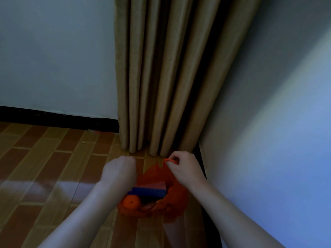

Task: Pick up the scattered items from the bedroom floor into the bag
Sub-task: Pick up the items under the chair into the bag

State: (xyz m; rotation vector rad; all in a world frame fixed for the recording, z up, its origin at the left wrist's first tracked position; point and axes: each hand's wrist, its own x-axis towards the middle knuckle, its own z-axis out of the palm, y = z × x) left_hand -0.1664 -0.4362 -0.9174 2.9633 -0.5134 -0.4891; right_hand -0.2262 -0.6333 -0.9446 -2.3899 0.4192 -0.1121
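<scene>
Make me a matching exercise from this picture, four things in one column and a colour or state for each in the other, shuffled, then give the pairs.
Column one:
1. bag
2. curtain
3. right hand
4. long block

Column two:
A. blue, lying inside the bag
B. beige, hanging in folds down to the floor
C. pinching an orange handle
D. orange, see-through, open at the top

Pairs: 1-D, 2-B, 3-C, 4-A
</scene>
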